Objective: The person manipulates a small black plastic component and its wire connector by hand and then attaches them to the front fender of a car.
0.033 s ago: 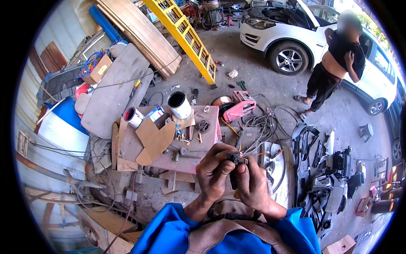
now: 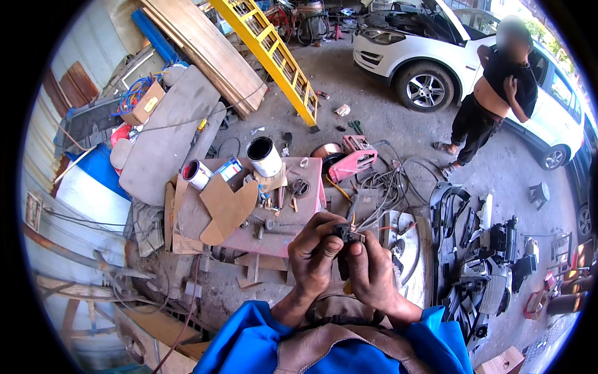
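Close in front of my body, my two hands meet around a small black part [image 2: 342,232]. My left hand [image 2: 314,254] pinches it between thumb and fingers. Opposite it, the thumb and fingers of my right hand [image 2: 374,269] are closed at the part's right side, where a thin shiny metal-looking piece [image 2: 357,237] shows at the fingertips. More of something dark lies between the palms, mostly hidden by the fingers. What kind of part this is I cannot make out. Both hands are smudged with dirt and are held above the near edge of a low reddish table [image 2: 283,234].
The table carries two paint cans [image 2: 264,156], cut cardboard [image 2: 227,209], a roll of tape [image 2: 300,187] and small tools. Beyond lie a pink machine [image 2: 353,157] and tangled cables [image 2: 398,177]. Black car parts [image 2: 492,268] cover the right floor. A person [image 2: 492,93] stands by a white car [image 2: 405,53].
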A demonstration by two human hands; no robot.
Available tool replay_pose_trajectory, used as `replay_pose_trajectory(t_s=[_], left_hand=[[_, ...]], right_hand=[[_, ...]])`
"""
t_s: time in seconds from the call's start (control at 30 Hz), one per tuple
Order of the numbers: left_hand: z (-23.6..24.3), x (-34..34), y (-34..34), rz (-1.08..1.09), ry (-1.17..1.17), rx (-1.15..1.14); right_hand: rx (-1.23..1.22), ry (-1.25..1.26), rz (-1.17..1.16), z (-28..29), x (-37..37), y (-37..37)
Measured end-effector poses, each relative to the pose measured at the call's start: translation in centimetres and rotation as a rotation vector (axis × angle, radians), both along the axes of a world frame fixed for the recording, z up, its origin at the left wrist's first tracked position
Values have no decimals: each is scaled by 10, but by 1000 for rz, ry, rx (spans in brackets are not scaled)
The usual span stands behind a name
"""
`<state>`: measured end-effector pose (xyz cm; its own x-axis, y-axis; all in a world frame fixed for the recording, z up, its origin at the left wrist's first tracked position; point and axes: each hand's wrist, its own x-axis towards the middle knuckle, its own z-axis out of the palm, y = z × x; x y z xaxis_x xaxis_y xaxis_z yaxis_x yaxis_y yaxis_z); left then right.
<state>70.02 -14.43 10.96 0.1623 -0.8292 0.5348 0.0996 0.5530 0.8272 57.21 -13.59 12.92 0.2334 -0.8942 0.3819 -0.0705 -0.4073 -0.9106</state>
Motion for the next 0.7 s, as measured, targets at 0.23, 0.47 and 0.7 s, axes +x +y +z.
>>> replay_pose_trajectory(t_s=[0.23,0.47,0.7], left_hand=[[0,6,1,-126,268,231],[-2,7,2,-158,355,227],[-6,12,1,-174,378,205]], right_hand=[[102,-149,19,1,3,-2],[121,-149,-17,-11,7,-4],[131,-180,-17,-16,12,-7]])
